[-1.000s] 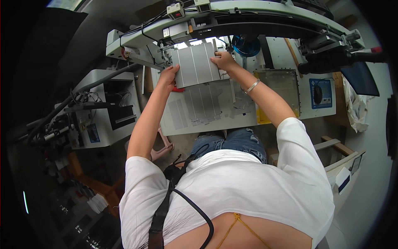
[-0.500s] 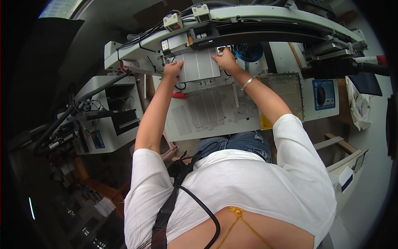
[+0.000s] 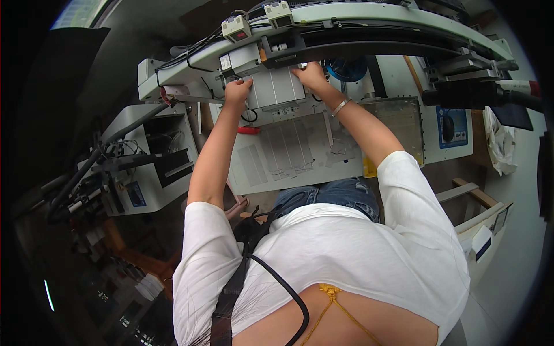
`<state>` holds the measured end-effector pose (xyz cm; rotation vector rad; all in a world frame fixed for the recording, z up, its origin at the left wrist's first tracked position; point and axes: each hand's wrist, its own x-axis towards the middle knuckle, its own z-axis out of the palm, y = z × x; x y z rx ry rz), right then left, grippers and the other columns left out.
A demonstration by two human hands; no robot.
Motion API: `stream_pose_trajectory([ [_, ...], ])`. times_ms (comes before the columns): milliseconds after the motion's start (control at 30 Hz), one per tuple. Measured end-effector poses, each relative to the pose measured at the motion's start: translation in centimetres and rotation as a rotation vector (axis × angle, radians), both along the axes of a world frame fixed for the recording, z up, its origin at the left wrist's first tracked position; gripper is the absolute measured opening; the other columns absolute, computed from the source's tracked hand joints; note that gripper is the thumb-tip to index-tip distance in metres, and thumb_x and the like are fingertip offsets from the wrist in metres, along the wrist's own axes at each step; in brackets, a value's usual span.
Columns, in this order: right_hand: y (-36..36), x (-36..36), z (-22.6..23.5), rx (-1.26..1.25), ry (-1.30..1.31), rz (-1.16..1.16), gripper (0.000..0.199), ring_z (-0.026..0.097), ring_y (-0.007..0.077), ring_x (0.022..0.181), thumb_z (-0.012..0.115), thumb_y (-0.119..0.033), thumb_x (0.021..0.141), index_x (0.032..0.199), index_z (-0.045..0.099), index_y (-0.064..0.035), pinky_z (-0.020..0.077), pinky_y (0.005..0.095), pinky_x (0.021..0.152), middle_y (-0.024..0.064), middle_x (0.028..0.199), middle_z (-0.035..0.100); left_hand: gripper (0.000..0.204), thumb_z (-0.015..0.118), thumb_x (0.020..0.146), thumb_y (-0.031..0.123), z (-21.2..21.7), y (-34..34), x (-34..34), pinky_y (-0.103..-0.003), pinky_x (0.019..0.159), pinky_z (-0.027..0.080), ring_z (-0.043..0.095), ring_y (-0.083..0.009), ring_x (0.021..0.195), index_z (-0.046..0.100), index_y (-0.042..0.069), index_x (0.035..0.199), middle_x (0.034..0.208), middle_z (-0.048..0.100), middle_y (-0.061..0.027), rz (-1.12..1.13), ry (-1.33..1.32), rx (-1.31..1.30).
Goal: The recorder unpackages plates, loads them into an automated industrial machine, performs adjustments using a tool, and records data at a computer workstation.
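- You are gripping the grey ribbed panel [image 3: 276,87] with your left hand [image 3: 236,92] and right hand [image 3: 310,75], fingers closed on its opposite edges.
- You are holding it at the machine's slot [image 3: 300,43], not yet fully inside.
- More flat sheets [image 3: 288,153] are lying on the surface [image 3: 242,181] below.
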<state>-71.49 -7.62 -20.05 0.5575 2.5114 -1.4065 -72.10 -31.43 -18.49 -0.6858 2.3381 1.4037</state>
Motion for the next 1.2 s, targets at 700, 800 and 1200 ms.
stream_pose_trajectory([
  [700,-0.8,-1.4,-3.2,0.083,-0.014,0.108,0.057,0.049,0.0321,0.116,0.071,-0.024,0.073,0.123,0.050,-0.0083,0.0394,0.0378,0.096,0.0165,0.125,0.051,0.032,0.069,0.077,0.023,-3.6,-1.4,-1.1,-0.028,0.054,0.038,0.048,-0.0108,0.061,0.065,-0.002,0.096,0.073,0.058,-0.0022,-0.048,0.019,-0.081],
  [800,-2.0,-1.6,-2.9,0.134,0.006,0.148,0.051,0.051,0.0334,0.113,0.065,-0.025,0.074,0.118,0.053,-0.0028,0.0415,0.0375,0.095,0.0210,0.121,0.053,0.032,0.070,0.077,0.024,-6.1,-3.4,-1.3,-0.029,0.052,0.036,0.047,-0.0112,0.059,0.065,0.000,0.097,0.072,0.057,-0.0024,-0.012,0.086,-0.093],
  [1200,-2.5,-3.4,-7.8,0.243,0.000,0.265,0.047,0.056,0.0319,0.109,0.054,-0.026,0.073,0.112,0.061,0.0001,0.0450,0.0351,0.092,0.0221,0.117,0.057,0.034,0.068,0.078,0.026,-3.5,-0.9,-2.0,-0.031,0.054,0.039,0.050,-0.0144,0.066,0.061,0.001,0.099,0.080,0.058,-0.0051,-0.073,-0.157,-0.148],
])
